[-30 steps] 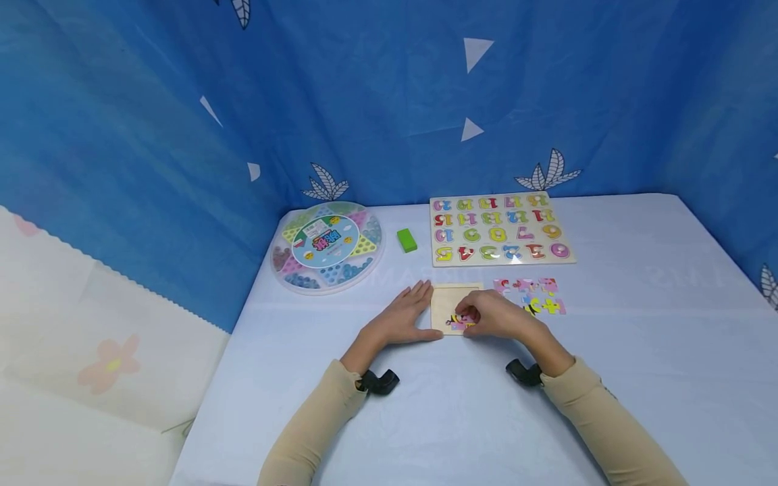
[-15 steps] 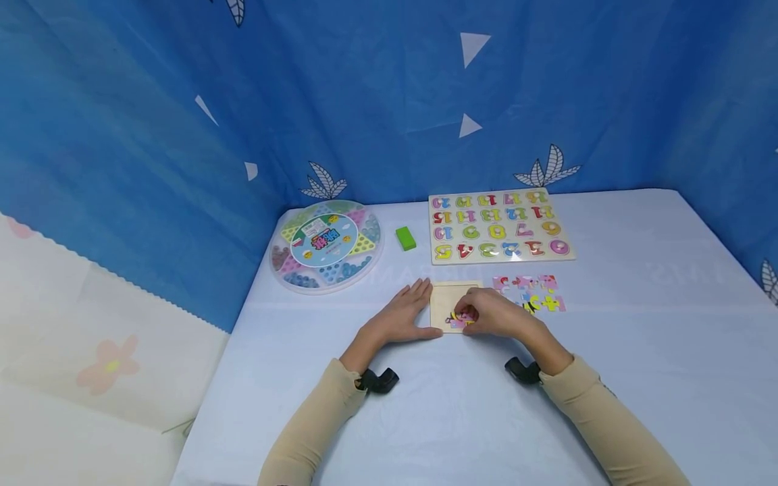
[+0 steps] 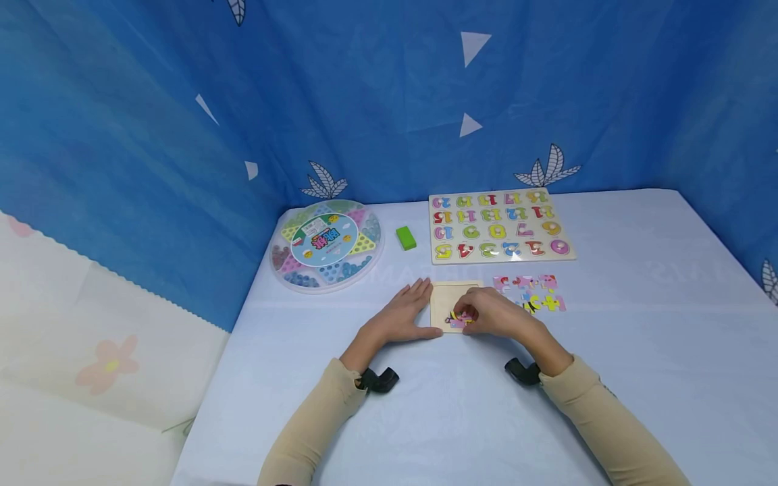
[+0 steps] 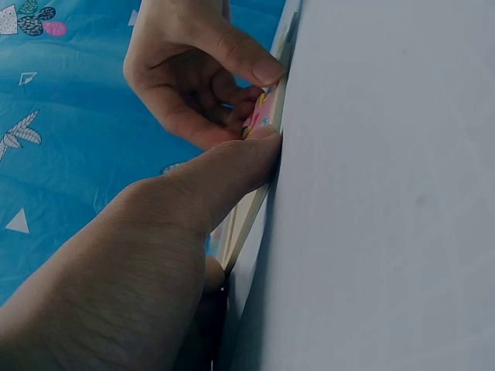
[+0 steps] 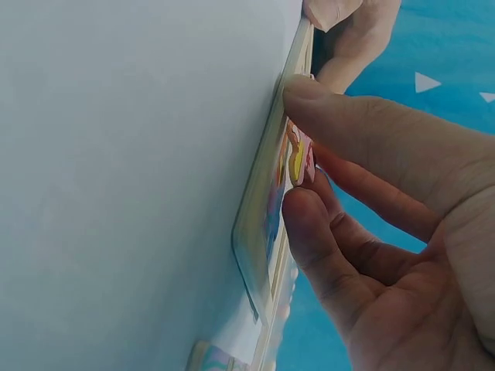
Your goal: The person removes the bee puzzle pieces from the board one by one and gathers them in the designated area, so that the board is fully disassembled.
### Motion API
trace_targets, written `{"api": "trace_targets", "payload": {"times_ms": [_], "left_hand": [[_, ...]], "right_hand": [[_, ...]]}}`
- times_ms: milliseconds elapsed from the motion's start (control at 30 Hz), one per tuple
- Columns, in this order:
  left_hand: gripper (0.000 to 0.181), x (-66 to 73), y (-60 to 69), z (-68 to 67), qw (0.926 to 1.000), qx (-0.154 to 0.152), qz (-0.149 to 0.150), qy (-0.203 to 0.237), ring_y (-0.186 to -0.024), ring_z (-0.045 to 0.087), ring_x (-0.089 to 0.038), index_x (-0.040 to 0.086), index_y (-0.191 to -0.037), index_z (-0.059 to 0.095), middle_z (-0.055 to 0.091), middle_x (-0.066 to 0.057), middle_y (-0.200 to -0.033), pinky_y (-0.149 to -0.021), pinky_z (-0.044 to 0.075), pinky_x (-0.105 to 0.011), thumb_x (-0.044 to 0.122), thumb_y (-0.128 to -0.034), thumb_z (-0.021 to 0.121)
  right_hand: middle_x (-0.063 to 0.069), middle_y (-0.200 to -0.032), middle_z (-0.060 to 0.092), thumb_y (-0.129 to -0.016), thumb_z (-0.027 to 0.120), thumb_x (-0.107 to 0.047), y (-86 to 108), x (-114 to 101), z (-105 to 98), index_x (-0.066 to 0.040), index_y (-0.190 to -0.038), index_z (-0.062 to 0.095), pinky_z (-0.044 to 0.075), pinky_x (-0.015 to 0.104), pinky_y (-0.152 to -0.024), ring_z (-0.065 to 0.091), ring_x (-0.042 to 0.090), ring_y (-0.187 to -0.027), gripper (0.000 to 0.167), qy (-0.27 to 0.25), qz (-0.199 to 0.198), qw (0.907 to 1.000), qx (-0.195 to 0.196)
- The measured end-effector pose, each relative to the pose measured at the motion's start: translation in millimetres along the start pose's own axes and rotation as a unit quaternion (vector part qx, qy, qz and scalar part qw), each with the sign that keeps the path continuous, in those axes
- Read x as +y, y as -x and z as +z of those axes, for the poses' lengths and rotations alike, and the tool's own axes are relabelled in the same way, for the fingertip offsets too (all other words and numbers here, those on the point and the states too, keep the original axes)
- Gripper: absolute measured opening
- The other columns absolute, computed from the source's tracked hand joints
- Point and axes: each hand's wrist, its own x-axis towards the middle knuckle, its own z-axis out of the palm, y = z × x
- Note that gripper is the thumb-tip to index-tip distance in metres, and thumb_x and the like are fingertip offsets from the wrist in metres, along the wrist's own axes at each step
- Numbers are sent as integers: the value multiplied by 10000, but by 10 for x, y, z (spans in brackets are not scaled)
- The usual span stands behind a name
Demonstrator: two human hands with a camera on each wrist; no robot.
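Observation:
A small square wooden puzzle tray [image 3: 446,297] lies on the table, with a few printed pieces in its near right part. My left hand [image 3: 401,318] steadies it, fingers stretched along the left side and the thumb on the near edge. Over the tray, my right hand [image 3: 495,314] pinches a pink and yellow puzzle piece [image 5: 301,157] between thumb and fingers, tilted up from the tray floor. In the left wrist view the curled right fingers partly cover that piece. Loose puzzle pieces [image 3: 549,304] lie on the table just right of the tray.
A number puzzle board [image 3: 504,226] lies behind the tray. A green block [image 3: 406,238] sits left of the board. Farther left is a round board game case [image 3: 325,246] with marbles. A blue curtain [image 3: 389,101] hangs behind the white-covered table [image 3: 450,418].
The right fingers have barely shifted over the same spot in the tray, still pinching the piece. The left hand has stayed in place. The head view has tilted very slightly.

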Motion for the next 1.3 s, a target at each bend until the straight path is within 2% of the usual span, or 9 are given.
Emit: {"api": "trace_targets", "payload": {"times_ms": [1100, 1300], "left_hand": [[1034, -26, -23, 20, 10000, 76, -27, -49, -1537, -11, -159, 101, -1571, 63, 11, -16, -1659, -1264, 50, -367, 680, -861, 542], [1033, -21, -21, 30, 9999, -1, -46, -109, -1535, -25, -145, 110, -1572, 51, -3, -7, -1659, -1263, 40, -347, 683, -864, 538]], "right_hand": [[-1, -886, 602, -763, 827, -142, -17, 25, -11, -85, -1030, 723, 472, 244, -706, 515, 130, -785, 293, -117, 153, 9998, 18], [-1, -881, 602, -753, 834, -136, -8, 25, -1, -85, -1018, 724, 481, 241, -703, 519, 127, -776, 291, -161, 182, 9997, 45]]}}
